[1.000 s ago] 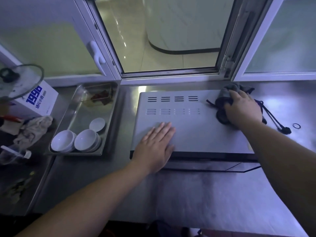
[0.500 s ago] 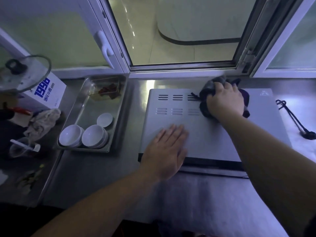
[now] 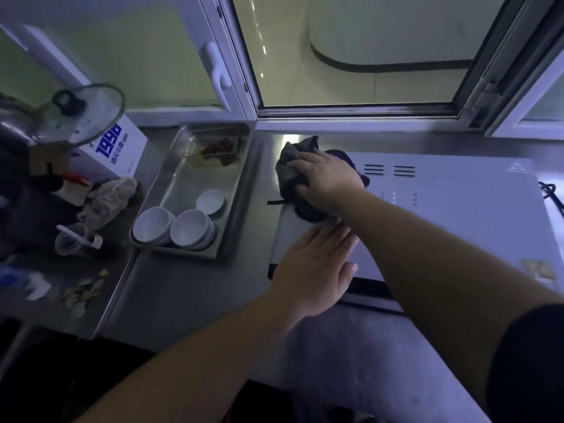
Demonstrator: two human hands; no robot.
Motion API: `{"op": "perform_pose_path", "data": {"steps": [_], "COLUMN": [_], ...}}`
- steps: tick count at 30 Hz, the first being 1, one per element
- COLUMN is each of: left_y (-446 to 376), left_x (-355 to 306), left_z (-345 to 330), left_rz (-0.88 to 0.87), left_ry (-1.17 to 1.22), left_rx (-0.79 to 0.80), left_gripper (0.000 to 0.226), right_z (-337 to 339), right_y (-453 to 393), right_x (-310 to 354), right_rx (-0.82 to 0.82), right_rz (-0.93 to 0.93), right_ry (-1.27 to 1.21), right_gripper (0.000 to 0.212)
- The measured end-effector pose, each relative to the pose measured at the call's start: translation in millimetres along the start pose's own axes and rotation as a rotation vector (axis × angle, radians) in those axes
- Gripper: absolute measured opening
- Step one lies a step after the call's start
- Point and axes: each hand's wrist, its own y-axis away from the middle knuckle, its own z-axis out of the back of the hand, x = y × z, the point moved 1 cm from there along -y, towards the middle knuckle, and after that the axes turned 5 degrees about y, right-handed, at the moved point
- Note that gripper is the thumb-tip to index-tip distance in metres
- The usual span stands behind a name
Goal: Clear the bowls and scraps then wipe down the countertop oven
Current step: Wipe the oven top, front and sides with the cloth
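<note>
The right hand (image 3: 328,178) presses a dark crumpled cloth (image 3: 290,172), fingers curled over it, at the far left corner of the flat silver metal countertop oven (image 3: 457,215). The left hand (image 3: 314,270) lies flat, fingers together, on its near left edge. 3 white round bowls (image 3: 171,224) sit in a steel tray (image 3: 180,178) beside it; the oven's right end is cut off.

The right hand (image 3: 328,178) presses a dark cloth (image 3: 290,169) onto the far left corner of the countertop oven (image 3: 451,215), fingers curled over it. The left hand (image 3: 314,270) lies flat on the oven's near left edge. Beside it on the bench (image 3: 189,288) a steel tray (image 3: 171,190) holds white bowls (image 3: 189,228) and reddish scraps (image 3: 218,149).
</note>
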Motion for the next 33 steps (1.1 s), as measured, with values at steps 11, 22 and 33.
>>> {"op": "perform_pose_path", "data": {"steps": [11, 22, 33], "left_y": [1.2, -0.3, -1.3], "left_x": [5.6, -2.6, -5.0], "left_z": [-4.8, -2.7, 2.5], "left_rz": [0.038, 0.087, 0.102], "left_ry": [-0.022, -0.031, 0.008], "left_rx": [0.103, 0.099, 0.159], "left_gripper": [0.061, 0.061, 0.073], "right_z": [20.7, 9.2, -14.1], "right_y": [111.9, 232.3, 304.8], "right_x": [-131.6, -141.7, -98.5], "right_rx": [-0.123, -0.154, -0.171], "right_rz": [-0.479, -0.686, -0.838], "right_ry": [-0.032, -0.019, 0.022], "right_gripper": [0.057, 0.060, 0.056]}}
